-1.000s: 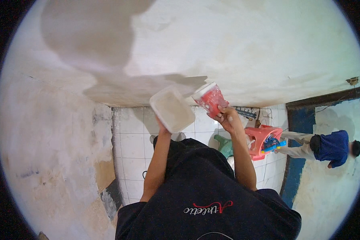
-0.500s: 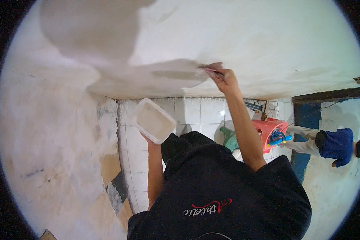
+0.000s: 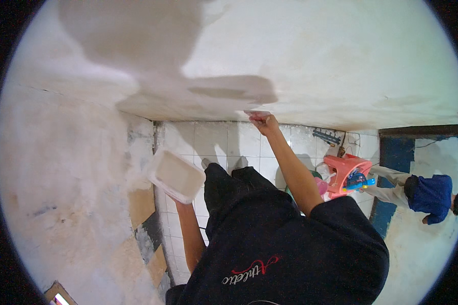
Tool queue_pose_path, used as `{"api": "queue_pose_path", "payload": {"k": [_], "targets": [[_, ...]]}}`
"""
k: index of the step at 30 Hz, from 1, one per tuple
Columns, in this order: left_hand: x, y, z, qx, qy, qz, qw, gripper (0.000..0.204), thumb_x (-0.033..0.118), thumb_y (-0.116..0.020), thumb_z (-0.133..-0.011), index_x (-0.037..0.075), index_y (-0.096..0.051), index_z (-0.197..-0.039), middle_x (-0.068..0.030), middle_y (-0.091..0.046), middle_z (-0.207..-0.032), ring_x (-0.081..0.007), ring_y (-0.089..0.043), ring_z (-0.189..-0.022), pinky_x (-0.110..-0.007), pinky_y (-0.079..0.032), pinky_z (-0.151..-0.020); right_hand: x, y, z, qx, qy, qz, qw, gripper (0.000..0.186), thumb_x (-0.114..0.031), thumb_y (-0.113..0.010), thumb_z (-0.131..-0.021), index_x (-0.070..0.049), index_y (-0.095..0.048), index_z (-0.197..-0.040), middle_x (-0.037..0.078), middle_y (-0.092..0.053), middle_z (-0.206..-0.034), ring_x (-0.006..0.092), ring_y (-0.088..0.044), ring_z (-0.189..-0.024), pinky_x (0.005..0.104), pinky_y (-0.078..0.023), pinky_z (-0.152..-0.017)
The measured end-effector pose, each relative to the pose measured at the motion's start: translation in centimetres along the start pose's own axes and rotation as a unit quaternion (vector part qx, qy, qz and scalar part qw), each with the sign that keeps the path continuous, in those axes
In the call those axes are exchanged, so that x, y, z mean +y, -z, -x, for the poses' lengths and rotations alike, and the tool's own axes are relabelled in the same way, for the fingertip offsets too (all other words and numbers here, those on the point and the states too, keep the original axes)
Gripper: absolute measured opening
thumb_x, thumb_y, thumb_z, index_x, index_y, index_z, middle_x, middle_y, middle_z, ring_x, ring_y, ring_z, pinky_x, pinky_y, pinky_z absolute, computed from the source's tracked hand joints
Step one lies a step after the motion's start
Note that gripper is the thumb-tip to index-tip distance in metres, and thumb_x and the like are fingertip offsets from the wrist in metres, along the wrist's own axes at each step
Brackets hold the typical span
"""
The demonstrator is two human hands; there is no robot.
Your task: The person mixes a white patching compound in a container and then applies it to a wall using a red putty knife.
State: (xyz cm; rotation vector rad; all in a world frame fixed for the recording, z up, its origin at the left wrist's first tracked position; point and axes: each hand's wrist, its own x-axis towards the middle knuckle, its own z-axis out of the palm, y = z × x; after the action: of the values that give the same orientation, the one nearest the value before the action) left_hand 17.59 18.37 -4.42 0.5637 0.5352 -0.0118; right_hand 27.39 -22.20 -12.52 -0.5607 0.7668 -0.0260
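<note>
My left hand (image 3: 175, 200) grips a white rectangular plastic tub (image 3: 177, 174) from below, with pale beige paste in it; most of the fingers are hidden underneath. My right hand (image 3: 263, 123) is closed on a flat reddish scraper (image 3: 252, 113), held at the lower part of the pale, patchy wall (image 3: 310, 66), just above the white tiled floor (image 3: 211, 137). The scraper's edge appears to touch the wall, where shadows of my body and arm fall.
A co-worker (image 3: 430, 195) in a blue top is near the right wall. A pink plastic stool (image 3: 338, 162) with blue items (image 3: 359, 180) stands right of my arm, near dark rail-like tools (image 3: 325, 136). A patched wall (image 3: 71, 178) runs along my left.
My right hand with the scraper rose to the wall, then moved down and slightly left along it. My left hand with the tub shifted left and lower.
</note>
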Motion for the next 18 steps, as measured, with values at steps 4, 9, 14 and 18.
{"api": "queue_pose_path", "payload": {"k": [4,9,14,18], "targets": [[0.6,1.5,0.2,-0.025,-0.002,0.031,0.999,0.068,0.062,-0.045,-0.091,0.018,-0.043,-0.143,-0.0096,-0.048,-0.144,-0.0331,-0.049,-0.127,-0.06,-0.035,-0.106,-1.1,-1.4,-4.2,-0.017,0.033,-0.06,0.998,0.03,-0.013,-0.04,-0.099,0.008,-0.052,-0.117,0.023,-0.062,-0.108,0.0371,-0.062,-0.101,0.0492,-0.056,-0.09],[-0.4,1.6,0.0,-0.053,0.018,0.06,0.997,0.065,0.06,-0.041,-0.094,0.017,-0.042,-0.144,-0.0088,-0.048,-0.144,-0.0317,-0.05,-0.127,-0.058,-0.039,-0.104,-8.0,-6.2,1.2,0.012,0.044,-0.067,0.997,0.032,0.001,-0.035,-0.093,0.017,-0.042,-0.12,0.03,-0.051,-0.121,0.0441,-0.053,-0.115,0.0546,-0.048,-0.103],[-2.2,-1.2,-0.8,-0.125,0.069,0.054,0.988,0.06,0.056,-0.034,-0.1,0.017,-0.039,-0.146,-0.0069,-0.048,-0.143,-0.029,-0.052,-0.125,-0.053,-0.046,-0.103,-13.7,-11.1,12.6,-0.061,0.087,-0.099,0.989,0.031,0.008,-0.037,-0.09,0.024,-0.036,-0.117,0.033,-0.045,-0.127,0.0462,-0.05,-0.121,0.0542,-0.043,-0.109],[-2.7,-0.7,-1.5,-0.144,0.12,0.113,0.976,0.066,0.058,-0.049,-0.091,0.018,-0.042,-0.143,-0.0113,-0.047,-0.144,-0.0327,-0.047,-0.128,-0.059,-0.035,-0.106,-13.1,-12.8,18.3,-0.051,0.105,-0.07,0.991,0.031,0.006,-0.04,-0.09,0.021,-0.039,-0.117,0.031,-0.048,-0.127,0.0435,-0.051,-0.121,0.0534,-0.043,-0.109]]}}
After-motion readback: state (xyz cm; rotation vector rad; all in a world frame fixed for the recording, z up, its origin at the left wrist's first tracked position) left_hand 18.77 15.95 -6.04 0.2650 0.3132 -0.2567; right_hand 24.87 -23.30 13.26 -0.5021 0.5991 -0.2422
